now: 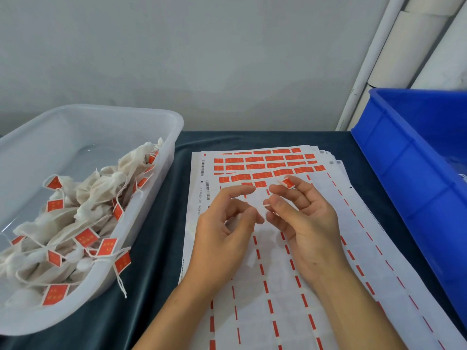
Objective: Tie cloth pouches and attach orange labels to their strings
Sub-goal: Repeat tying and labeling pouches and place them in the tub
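Observation:
My left hand (225, 231) is curled around a small white cloth pouch (233, 221), which is mostly hidden in the palm. My right hand (305, 223) is just to its right and pinches the white string end (266, 205) between thumb and finger. An orange label (288, 183) sticks to a raised fingertip of that hand. Both hands hover over a stack of label sheets (328, 248). Rows of orange labels (262, 166) remain at the far end of the sheets, and the near part is peeled bare.
A clear plastic tub (141, 117) at the left holds several tied pouches with orange labels (86, 237). A blue crate (414, 168) stands at the right. The table has a dark cloth (161, 248) over it. White rolls (414, 46) lean against the back wall.

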A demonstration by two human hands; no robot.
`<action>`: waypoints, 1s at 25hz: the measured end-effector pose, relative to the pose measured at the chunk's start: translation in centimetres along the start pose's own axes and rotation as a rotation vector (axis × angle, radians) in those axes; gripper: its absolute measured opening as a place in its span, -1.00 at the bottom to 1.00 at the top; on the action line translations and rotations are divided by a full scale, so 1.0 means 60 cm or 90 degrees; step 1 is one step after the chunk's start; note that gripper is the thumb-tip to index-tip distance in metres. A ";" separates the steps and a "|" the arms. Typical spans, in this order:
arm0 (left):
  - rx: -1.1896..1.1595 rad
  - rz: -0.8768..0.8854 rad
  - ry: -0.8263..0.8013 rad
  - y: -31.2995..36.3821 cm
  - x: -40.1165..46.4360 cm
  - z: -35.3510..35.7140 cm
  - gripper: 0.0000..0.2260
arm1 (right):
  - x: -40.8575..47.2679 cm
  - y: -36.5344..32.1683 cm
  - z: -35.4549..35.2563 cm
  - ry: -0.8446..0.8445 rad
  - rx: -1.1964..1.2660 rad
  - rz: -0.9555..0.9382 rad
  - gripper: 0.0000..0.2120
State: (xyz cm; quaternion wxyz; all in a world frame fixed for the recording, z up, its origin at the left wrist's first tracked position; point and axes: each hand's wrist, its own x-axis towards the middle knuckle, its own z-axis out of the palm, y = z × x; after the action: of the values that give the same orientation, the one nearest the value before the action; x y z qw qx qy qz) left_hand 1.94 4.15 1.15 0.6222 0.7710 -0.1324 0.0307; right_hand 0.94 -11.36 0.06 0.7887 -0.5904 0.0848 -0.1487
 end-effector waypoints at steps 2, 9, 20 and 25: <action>0.028 0.003 -0.014 -0.002 0.001 -0.001 -0.83 | -0.001 0.000 0.001 -0.007 0.017 0.011 -0.50; 0.016 -0.010 -0.060 0.003 0.001 0.000 -0.86 | -0.002 -0.006 0.004 -0.016 0.031 0.001 -0.44; -0.202 -0.140 -0.017 0.028 0.008 -0.012 -0.81 | -0.008 -0.012 0.006 0.030 0.015 -0.006 -0.80; -0.233 -0.125 0.012 0.028 0.008 -0.017 -0.81 | -0.014 -0.013 0.015 0.053 -0.079 -0.061 -0.78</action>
State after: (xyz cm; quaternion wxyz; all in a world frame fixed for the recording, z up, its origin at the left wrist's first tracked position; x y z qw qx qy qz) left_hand 2.12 4.72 3.08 0.7532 0.6538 -0.0542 -0.0475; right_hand 0.31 -10.47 1.05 0.7386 -0.6346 0.0984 -0.2051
